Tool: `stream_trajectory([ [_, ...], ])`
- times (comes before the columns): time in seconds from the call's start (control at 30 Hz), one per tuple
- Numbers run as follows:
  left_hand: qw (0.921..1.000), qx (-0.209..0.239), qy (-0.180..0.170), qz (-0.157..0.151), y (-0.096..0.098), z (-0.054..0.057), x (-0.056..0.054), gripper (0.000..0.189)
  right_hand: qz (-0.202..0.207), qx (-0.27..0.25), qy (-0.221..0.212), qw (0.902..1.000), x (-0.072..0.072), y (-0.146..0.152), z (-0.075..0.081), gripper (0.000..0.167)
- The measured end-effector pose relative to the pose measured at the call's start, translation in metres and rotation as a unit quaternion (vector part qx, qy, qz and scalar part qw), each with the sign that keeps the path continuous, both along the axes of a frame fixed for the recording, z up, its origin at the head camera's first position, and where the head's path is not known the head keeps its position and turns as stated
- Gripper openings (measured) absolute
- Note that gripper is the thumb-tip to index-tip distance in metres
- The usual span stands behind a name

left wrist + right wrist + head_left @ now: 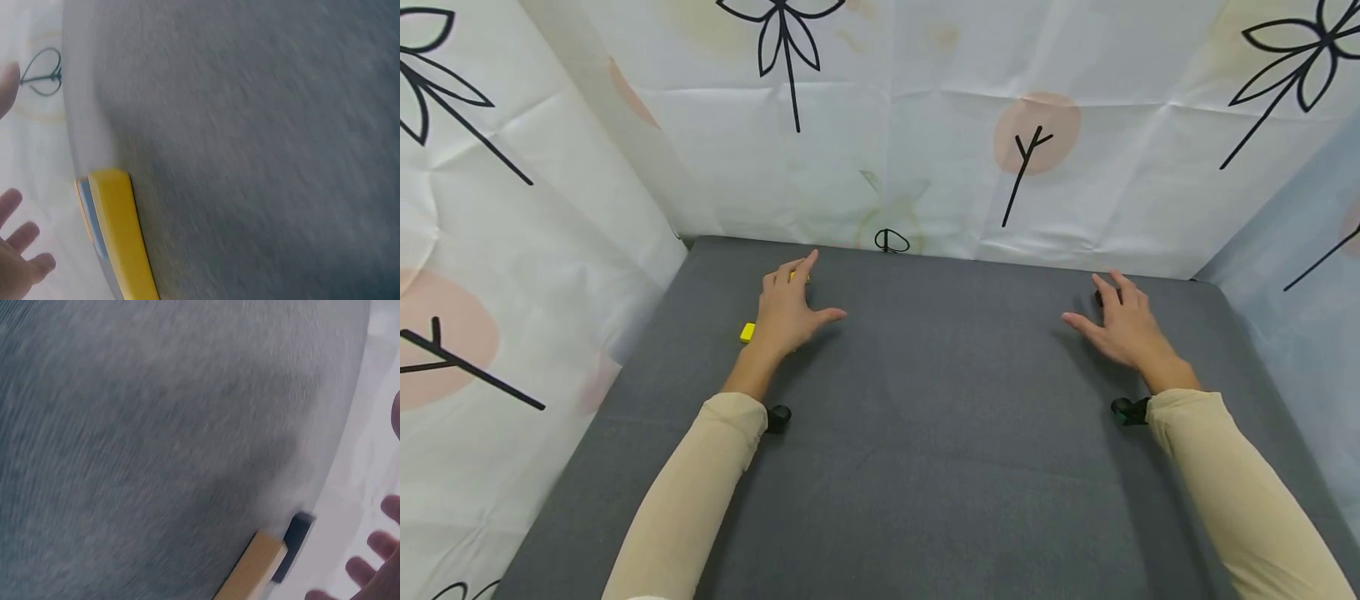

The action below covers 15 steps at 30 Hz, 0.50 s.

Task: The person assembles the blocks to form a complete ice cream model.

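My left hand [786, 312] reaches over the far left of the grey table, fingers spread and thumb out, holding nothing. Partly hidden under it is a long yellow block [122, 234]; one yellow end [747, 332] pokes out by the wrist. A thinner blue piece with an orange edge [94, 215] lies along that block in the left wrist view. At the far right, my right hand [1123, 329] is likewise spread with nothing in its grasp. Below its fingers lie a tan, wood-coloured block [253, 569] and a black block [294, 547] side by side.
The grey tabletop [940, 433] spans between both arms. White patterned cloth [925, 167] hangs along its far edge, with more cloth at the left and right sides. Dark wrist cameras [778, 418] sit at the cuffs of beige sleeves [692, 492].
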<state>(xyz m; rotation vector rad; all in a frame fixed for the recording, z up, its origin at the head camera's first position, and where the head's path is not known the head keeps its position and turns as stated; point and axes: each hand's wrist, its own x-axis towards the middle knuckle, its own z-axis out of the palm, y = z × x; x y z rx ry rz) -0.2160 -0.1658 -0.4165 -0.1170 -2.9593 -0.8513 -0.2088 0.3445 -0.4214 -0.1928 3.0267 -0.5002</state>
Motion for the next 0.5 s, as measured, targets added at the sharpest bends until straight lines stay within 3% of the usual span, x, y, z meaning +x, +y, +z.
stream_trajectory([
  [0.17, 1.0, 0.008, -0.002, -0.001, -0.018, -0.001, 0.005, 0.107, -0.027, -0.035, 0.003, 0.999, 0.005, 0.015, -0.001, 0.091],
  [0.5, 0.998, 0.056, -0.029, 0.007, -0.05, -0.006, 0.01, 0.103, -0.076, -0.034, 0.008, 0.9965, 0.021, 0.044, -0.004, 0.087],
])
